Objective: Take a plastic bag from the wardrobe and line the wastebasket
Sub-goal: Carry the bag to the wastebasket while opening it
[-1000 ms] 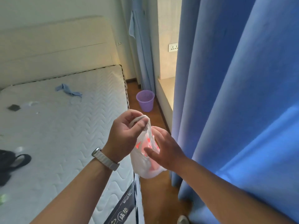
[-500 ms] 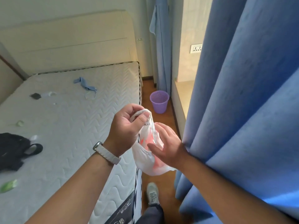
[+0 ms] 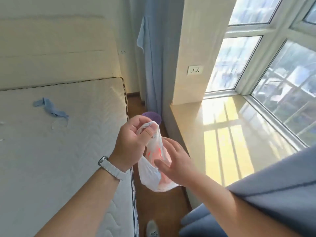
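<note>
My left hand (image 3: 131, 142) grips the bunched top of the white plastic bag (image 3: 150, 177) hanging before me, my right hand (image 3: 176, 161) rests loose-fingered against its side, and beyond them I see the purple wastebasket (image 3: 152, 115) on the floor between mattress (image 3: 77, 134) and window ledge (image 3: 222, 134).

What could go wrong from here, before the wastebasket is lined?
1. The plastic bag is bunched, pinched at its top by the left hand while the right hand touches it; pulling it open may tear it.
2. The wastebasket stands in the narrow gap beside the mattress, mostly hidden behind the left hand; a foot could knock it.
</note>
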Tool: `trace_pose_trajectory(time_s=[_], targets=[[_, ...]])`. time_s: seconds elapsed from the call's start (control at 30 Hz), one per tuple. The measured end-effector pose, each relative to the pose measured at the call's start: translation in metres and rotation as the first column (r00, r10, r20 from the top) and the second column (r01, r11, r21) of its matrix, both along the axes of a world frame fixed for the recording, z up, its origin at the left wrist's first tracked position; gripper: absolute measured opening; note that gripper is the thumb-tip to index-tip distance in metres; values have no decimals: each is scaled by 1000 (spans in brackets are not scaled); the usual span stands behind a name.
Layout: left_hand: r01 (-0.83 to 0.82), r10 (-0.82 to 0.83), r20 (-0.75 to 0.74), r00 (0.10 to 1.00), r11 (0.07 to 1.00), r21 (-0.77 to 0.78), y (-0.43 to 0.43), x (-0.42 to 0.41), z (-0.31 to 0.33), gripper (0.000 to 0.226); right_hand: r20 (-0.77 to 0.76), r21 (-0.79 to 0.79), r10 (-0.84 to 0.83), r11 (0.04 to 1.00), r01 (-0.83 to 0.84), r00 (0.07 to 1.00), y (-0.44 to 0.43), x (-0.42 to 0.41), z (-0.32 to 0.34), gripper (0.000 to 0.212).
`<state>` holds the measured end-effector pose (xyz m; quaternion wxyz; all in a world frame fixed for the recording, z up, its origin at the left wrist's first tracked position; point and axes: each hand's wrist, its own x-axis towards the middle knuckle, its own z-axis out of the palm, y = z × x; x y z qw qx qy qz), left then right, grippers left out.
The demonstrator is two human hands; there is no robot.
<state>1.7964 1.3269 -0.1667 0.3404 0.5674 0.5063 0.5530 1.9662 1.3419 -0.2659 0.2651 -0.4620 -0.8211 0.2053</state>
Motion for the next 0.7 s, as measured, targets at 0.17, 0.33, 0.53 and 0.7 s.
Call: trace_pose_trajectory(time_s=[0.17,0.33,0.53,0.7], targets=[[60,-59,-50,997,998,15,56,-23,9,5,35,-21,-52,998,53,998,51,-17,11,67],[65,-63,-65,996,998,21,104,-40,9,18,34,-7,-68,998,69,997,96,-33,14,66],[47,-47,-50,998,999,-9,163,-51,-7,32,5,-45,-39,998,39,999,155,-45,-4,65],[-3,-2,-61,998,997,-75,230,-54,-20,15,-8,-93,-18,996,17,1000,228,-56,-33,63]])
